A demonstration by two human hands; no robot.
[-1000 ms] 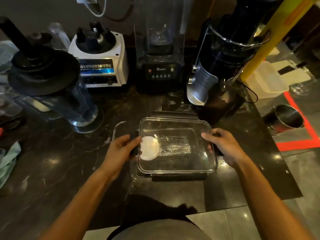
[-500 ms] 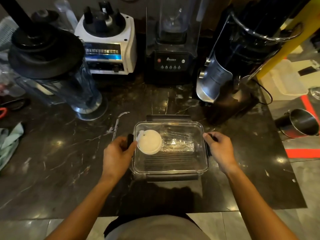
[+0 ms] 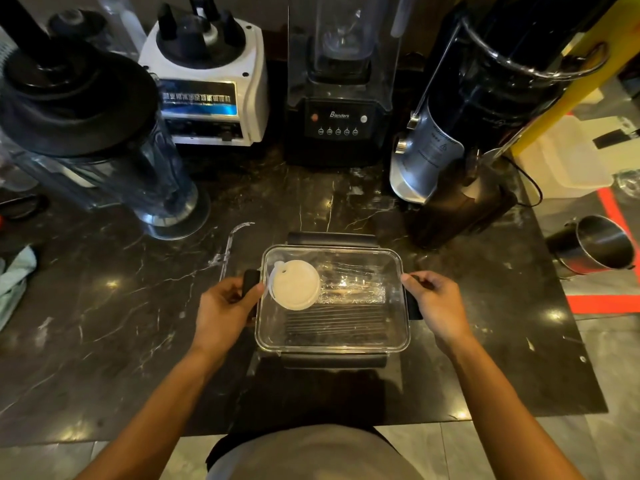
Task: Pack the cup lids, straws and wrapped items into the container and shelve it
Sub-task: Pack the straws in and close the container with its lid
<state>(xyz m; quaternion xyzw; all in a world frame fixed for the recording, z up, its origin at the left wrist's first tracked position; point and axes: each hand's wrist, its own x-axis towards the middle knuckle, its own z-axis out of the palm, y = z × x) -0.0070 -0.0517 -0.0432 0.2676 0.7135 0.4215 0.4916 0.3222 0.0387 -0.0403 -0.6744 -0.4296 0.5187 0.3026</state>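
Your left hand (image 3: 227,308) curls around the black clip (image 3: 250,284) on the left end of the clear container (image 3: 332,342), fingers closed on it. The container sits on the dark marble counter (image 3: 104,306), lid on. Inside: a white cup lid (image 3: 294,285) at the left, a shiny wrapped item (image 3: 353,289) beside it, dark straws (image 3: 336,323) along the near side. Your right hand (image 3: 438,303) grips the right-end clip, fingers bent around it.

Bare forearms, no sleeves; grey top (image 3: 311,455)
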